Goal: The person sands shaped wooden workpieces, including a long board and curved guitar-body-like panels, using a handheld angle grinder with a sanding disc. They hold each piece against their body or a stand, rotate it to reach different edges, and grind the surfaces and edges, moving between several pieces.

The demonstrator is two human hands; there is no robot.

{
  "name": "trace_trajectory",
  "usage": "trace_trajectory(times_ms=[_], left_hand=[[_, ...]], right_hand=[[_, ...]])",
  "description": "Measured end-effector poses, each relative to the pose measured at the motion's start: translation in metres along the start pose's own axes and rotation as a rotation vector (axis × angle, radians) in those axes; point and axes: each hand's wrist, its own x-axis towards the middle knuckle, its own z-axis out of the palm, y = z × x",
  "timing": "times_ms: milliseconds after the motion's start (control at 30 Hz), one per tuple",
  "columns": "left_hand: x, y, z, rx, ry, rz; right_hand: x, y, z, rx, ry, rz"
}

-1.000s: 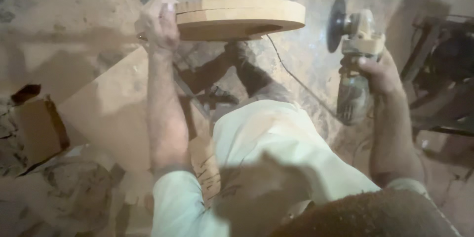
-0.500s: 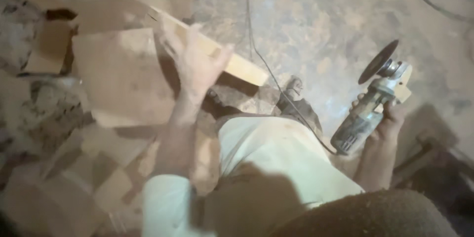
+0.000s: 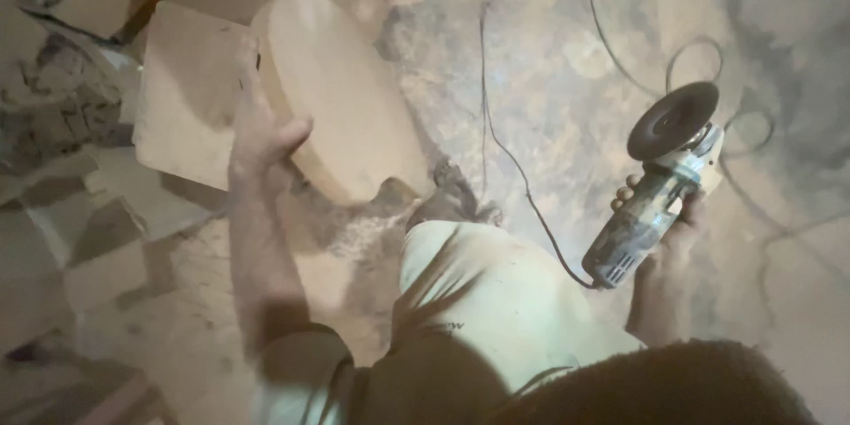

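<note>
My left hand (image 3: 262, 135) grips the edge of a thick round wooden disc (image 3: 341, 97), which tilts with its flat face up and to the right, its lower edge near my knee. My right hand (image 3: 673, 223) holds a dusty angle grinder (image 3: 651, 204) by its body, out to the right at about knee height. The grinder's dark round disc (image 3: 673, 120) points up and away from me. Its cord (image 3: 522, 186) trails from the tool's tail across the floor between my two hands.
A flat wooden board (image 3: 186, 97) lies on the dusty floor behind the disc. Off-cuts and scrap pieces (image 3: 97, 239) are scattered at the left. More cable loops (image 3: 708, 62) lie on the floor at upper right. My pale trouser leg (image 3: 487, 301) fills the lower middle.
The wooden disc has swung from edge-on and level to tilted with its face showing, lower and further left. The grinder has dropped and turned, its disc now pointing up and away.
</note>
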Motion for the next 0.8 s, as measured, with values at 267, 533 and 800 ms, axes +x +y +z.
trace_trajectory(times_ms=[267, 533, 800], left_hand=[[0.002, -0.018, -0.005, 0.468, 0.250, -0.497], [0.011, -0.038, -0.008, 0.475, 0.645, -0.314], [0.012, -0.007, 0.007, 0.659, 0.834, -0.435]], right_hand=[[0.144, -0.032, 0.058, -0.108, -0.275, 0.256], [0.357, -0.024, 0.168, -0.215, -0.701, 0.654], [0.541, 0.013, 0.323, -0.347, -0.993, 1.015]])
